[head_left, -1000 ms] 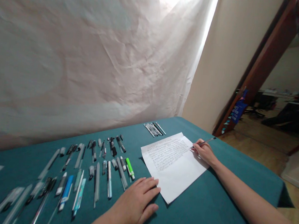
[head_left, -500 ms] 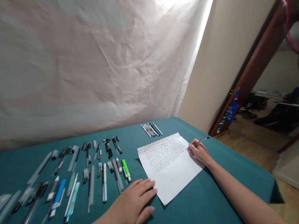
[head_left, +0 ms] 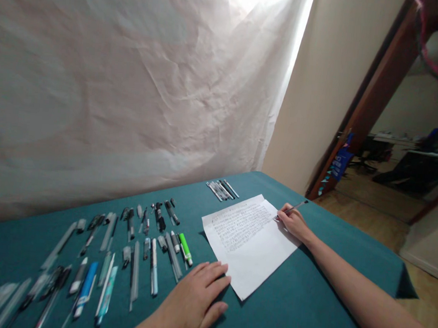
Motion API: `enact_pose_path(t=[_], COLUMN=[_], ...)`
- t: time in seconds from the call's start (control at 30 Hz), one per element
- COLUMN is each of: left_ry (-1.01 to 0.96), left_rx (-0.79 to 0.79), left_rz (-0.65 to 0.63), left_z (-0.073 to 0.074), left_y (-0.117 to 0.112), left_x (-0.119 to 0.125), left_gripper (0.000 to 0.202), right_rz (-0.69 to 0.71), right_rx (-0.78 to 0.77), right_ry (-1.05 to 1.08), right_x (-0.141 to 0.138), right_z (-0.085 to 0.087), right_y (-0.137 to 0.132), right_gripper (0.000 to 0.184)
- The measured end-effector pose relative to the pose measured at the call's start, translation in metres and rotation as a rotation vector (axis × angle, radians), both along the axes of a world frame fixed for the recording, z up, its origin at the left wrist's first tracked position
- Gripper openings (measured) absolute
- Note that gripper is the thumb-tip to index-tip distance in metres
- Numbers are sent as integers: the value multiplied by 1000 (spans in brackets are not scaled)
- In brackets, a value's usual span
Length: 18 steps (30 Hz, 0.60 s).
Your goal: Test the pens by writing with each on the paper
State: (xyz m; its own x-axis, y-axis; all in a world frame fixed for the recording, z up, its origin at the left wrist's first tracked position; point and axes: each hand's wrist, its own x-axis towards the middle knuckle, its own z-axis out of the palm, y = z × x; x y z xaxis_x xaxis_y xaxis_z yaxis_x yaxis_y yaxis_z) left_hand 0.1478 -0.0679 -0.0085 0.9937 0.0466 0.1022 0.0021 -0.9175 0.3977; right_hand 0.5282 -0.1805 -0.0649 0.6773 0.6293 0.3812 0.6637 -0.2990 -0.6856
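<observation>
My right hand (head_left: 292,222) is closed around a slim pen (head_left: 297,206), its tip at the right end of the handwritten lines on a white sheet of paper (head_left: 260,262). Rows of small dark writing fill the upper part of the sheet; the lower part is blank. Palm down, my left hand (head_left: 198,295) lies on the cloth with fingers spread, its fingertips at the paper's lower left edge. Just beyond it lie a bright green pen-like item (head_left: 185,249) and a grey-and-white pen-like item (head_left: 175,241).
Several pens and pen parts lie in rows on the left of the green tablecloth (head_left: 307,300), among them a blue correction-type pen (head_left: 85,288) and a teal patterned pen (head_left: 106,296). A bundle of pens (head_left: 222,190) lies beyond the paper. A pale sheet (head_left: 135,78) hangs behind the table.
The view has shifted very slightly. My right hand stays at the end of the writing with the pen, and my left hand rests in the same place.
</observation>
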Motion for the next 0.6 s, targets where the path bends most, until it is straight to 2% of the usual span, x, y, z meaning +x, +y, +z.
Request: enact_pose_path(t=[0.6], left_ry=[-36], left_rx=[-7], left_rz=[-29], left_z=[-2], left_y=[3], left_x=[-1], left_gripper=[40], right_rz=[-19], right_rx=[-23], right_ry=[-22], right_x=[0], right_z=[1], right_y=[-1], right_gripper=[14])
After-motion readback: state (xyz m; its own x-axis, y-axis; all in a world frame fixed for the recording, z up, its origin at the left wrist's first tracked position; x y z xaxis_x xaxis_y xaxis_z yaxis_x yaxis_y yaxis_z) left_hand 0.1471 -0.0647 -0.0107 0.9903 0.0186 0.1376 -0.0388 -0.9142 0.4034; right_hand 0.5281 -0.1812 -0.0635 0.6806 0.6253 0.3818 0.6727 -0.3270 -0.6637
